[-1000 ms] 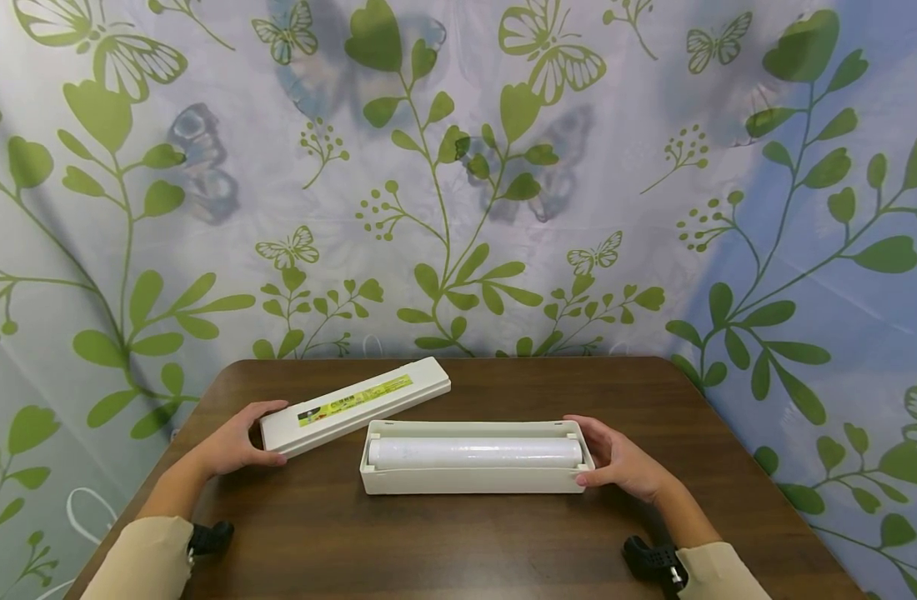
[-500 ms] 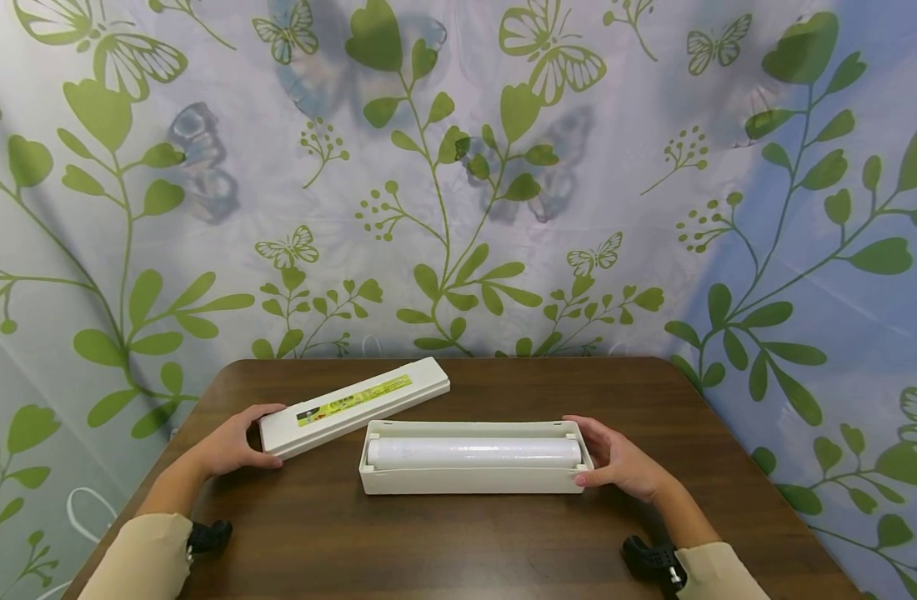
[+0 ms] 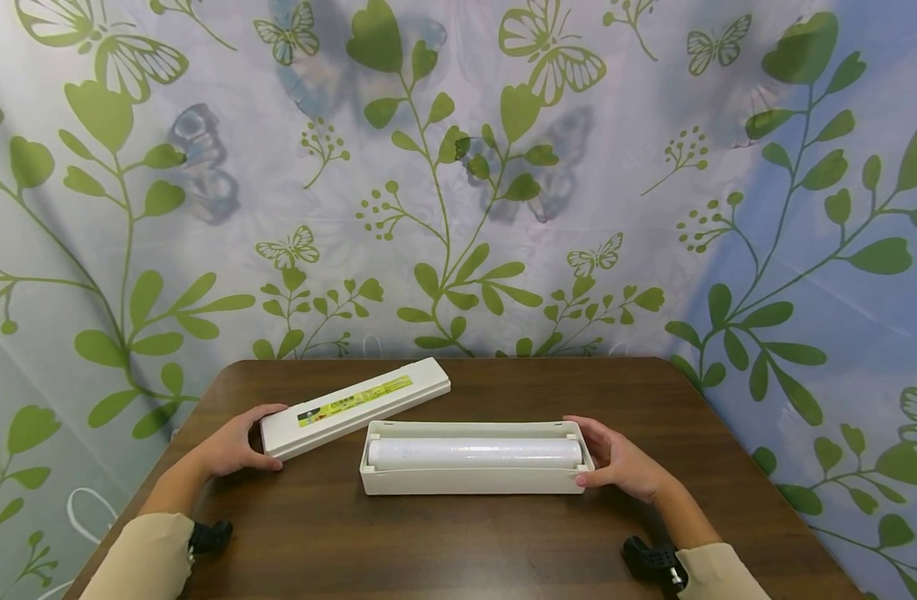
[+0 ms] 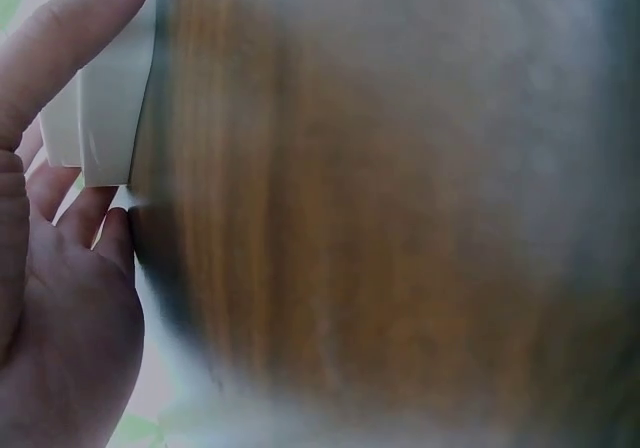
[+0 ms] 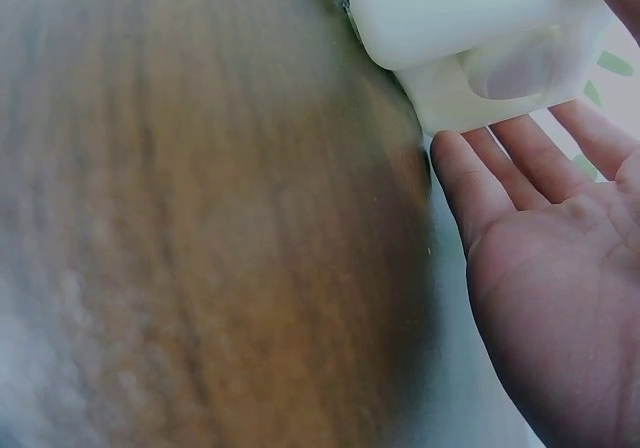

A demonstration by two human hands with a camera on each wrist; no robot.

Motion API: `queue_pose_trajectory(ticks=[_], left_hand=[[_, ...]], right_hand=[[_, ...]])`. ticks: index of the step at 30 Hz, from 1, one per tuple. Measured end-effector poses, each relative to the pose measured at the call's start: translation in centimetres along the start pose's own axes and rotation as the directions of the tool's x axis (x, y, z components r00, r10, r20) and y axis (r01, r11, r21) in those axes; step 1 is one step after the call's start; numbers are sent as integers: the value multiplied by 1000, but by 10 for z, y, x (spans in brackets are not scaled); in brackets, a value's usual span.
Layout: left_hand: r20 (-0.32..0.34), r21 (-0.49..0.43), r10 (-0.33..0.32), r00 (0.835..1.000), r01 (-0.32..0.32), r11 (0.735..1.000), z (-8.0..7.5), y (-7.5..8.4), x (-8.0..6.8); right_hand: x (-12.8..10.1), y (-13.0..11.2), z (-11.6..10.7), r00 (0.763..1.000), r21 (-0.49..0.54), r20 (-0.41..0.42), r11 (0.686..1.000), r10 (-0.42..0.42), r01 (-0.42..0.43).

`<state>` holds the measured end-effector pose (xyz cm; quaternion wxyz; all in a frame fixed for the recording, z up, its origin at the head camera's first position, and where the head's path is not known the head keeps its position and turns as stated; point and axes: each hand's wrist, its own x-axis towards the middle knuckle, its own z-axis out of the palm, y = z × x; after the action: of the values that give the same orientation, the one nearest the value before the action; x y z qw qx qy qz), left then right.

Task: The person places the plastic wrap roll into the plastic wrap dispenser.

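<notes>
A long white plastic lid point(image 3: 383, 404) with a yellow-green label lies slantwise at the table's left. My left hand point(image 3: 232, 443) holds its near-left end, thumb along the front side and fingers around the back. In the left wrist view, the lid's end point(image 4: 118, 98) sits between thumb and fingers. The uncovered white cling film box point(image 3: 473, 483) rests right of the lid, with a roll of cling film point(image 3: 475, 452) inside. My right hand point(image 3: 629, 468) grips the box's right end, thumb at the front corner. The right wrist view shows fingers below the box end point(image 5: 450, 13).
The dark wooden table point(image 3: 428, 550) has rounded back corners. A curtain point(image 3: 458, 183) printed with leaves and butterflies hangs behind and beside it. A black band point(image 3: 209, 537) is worn on the left wrist, another point(image 3: 648, 560) on the right. A white cord point(image 3: 76, 508) hangs at left.
</notes>
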<state>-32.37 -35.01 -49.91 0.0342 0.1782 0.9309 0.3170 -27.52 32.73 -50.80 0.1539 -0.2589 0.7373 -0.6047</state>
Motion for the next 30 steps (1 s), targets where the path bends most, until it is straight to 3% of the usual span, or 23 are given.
queue_pose_trajectory(ticks=[20, 30], left_hand=[[2, 14, -13, 1000, 13, 1000, 3, 8, 0], [-52, 43, 6, 999, -4, 999, 7, 6, -1]], right_hand=[[-2, 1, 1, 1000, -4, -7, 1000, 4, -4], [-2, 1, 0, 1000, 4, -6, 1000, 12, -12]])
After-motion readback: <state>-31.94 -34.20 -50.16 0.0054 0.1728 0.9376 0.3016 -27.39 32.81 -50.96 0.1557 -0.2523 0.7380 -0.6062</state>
